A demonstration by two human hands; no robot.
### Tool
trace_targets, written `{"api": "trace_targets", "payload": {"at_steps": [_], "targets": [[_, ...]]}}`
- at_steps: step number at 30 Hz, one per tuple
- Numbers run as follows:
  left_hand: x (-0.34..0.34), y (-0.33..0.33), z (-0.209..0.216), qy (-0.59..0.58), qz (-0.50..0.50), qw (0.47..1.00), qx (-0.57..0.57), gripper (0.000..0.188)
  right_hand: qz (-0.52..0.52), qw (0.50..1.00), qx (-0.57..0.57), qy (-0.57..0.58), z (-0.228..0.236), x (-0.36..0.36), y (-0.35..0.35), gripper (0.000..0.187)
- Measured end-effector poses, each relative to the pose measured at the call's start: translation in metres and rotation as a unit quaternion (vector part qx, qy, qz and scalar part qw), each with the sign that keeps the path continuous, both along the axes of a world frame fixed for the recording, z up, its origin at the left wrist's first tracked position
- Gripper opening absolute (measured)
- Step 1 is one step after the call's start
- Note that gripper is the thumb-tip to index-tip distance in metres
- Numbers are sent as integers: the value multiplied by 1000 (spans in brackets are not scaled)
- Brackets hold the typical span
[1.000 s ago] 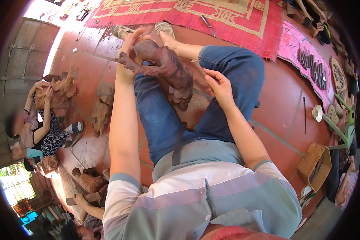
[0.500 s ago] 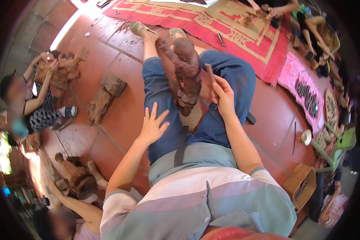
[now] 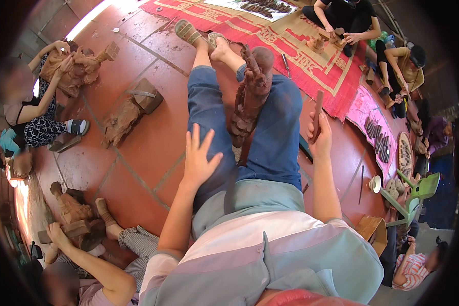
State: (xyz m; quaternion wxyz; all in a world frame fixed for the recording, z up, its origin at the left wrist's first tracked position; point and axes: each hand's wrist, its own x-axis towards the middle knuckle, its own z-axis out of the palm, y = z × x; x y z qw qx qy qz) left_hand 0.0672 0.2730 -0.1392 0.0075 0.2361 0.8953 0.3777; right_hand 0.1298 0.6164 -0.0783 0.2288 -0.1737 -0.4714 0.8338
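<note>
A dark reddish-brown wood carving [image 3: 251,94] with a rounded top stands between my legs, near the knees. My left hand [image 3: 201,158] is open, fingers spread, over my left thigh and touching nothing but perhaps the trouser cloth. Off to the right of my right thigh, my right hand [image 3: 320,137] is closed around a flat brown stick [image 3: 319,109] that points away from me. The stick is apart from the carving. Neither hand touches the carving, and its lower end is partly hidden between my thighs.
A rough carved block [image 3: 130,115] lies on the tiles to my left. Beyond my feet spreads a red patterned mat [image 3: 239,31], with a thin-handled tool [image 3: 285,62] at its edge. Dark carving tools [image 3: 377,135] lie on pink cloth at right. Several people work around me.
The carving has turned and shifted right along with my legs. My right hand has moved right, away from the carving, with the stick in it. My left hand stays spread.
</note>
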Motion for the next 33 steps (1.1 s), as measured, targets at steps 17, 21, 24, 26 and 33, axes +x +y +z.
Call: {"api": "trace_targets", "payload": {"at_steps": [17,21,24,26,33], "targets": [[13,-38,-45,-564,191,725,345,69,-60,994,-64,-69,-37,-7,0,35],[0,-26,-14,-495,136,781,356,71,-46,997,-32,-62,-43,-23,3,37],[-18,-5,4,-345,60,896,273,69,-40,997,-12,-66,-41,-41,0,37],[-33,10,7,-284,57,934,211,66,-40,997,-17,-69,-33,-58,-4,37],[-86,1,-1,-302,186,884,305,66,-22,998,-32,-58,-37,-77,4,39]]}}
